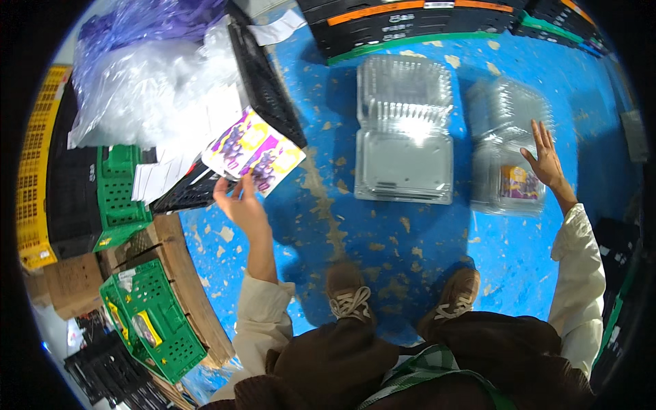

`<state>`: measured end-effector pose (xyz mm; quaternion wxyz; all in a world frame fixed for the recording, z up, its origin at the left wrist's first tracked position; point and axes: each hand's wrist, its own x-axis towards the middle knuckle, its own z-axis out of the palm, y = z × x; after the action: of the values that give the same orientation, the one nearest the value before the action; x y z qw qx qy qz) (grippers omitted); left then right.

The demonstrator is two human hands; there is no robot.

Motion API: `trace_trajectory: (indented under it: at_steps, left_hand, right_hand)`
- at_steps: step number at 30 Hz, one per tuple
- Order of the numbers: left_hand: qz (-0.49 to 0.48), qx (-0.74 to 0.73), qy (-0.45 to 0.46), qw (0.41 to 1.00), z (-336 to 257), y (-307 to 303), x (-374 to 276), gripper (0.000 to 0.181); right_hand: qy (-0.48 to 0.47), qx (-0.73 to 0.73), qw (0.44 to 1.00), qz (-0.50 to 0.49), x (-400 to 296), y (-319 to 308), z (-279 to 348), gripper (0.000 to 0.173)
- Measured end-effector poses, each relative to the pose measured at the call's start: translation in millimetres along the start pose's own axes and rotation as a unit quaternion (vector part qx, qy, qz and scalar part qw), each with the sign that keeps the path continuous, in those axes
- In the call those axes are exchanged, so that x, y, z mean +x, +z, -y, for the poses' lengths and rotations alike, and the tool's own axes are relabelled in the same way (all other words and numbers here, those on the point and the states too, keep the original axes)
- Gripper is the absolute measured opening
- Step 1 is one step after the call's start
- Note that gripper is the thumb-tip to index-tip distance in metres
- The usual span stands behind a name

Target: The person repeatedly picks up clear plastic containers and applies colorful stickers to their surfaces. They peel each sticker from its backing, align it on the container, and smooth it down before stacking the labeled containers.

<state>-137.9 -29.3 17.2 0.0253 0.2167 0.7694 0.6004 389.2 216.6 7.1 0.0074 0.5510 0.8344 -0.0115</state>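
Observation:
My left hand (243, 207) grips a sheet of printed labels (254, 151) with grape pictures by its lower edge, beside a black crate (266, 87). Over at the right, my right hand (546, 156) is spread at the right side of a stack of clear plastic clamshell containers (487, 169); whether it touches them is unclear. That stack looks blurred, and a purple and yellow label (518, 182) is on its lower half. Between the hands, a second stack of clear clamshells (404, 166) lies opened out on the blue floor, with no label visible.
Clear and purple plastic bags (148, 92) and white papers (161, 177) cover the crate at the left. Below are a wooden pallet (192, 292) and a green crate (177, 333). Stacked black crates (369, 31) border the far side. My shoes (351, 289) stand near the clamshells.

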Motion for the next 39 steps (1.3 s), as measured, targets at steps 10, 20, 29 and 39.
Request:
trace_trajectory:
  at_steps: [10, 20, 29, 39]
  left_hand:
    - [0.048, -0.096, -0.066, 0.992, -13.1, -4.1, -20.3, 0.050]
    - [0.053, -0.108, -0.181, 0.976, -5.3, -23.5, -19.2, 0.055]
    - [0.097, -0.149, -0.203, 0.963, -4.7, -12.1, -32.2, 0.047]
    - [0.106, -0.133, -0.133, 0.976, 9.4, -19.2, -32.6, 0.047]
  right_hand:
    - [0.038, -0.119, 0.990, 0.067, 15.2, 9.9, 11.0, 0.079]
    - [-0.188, 0.020, 0.982, -0.018, 57.7, -54.9, 213.4, 0.045]
    - [-0.229, 0.286, 0.915, 0.170, 29.4, -33.1, 414.7, 0.064]
    - [-0.225, 0.342, 0.909, 0.074, -7.6, -31.2, 437.9, 0.063]
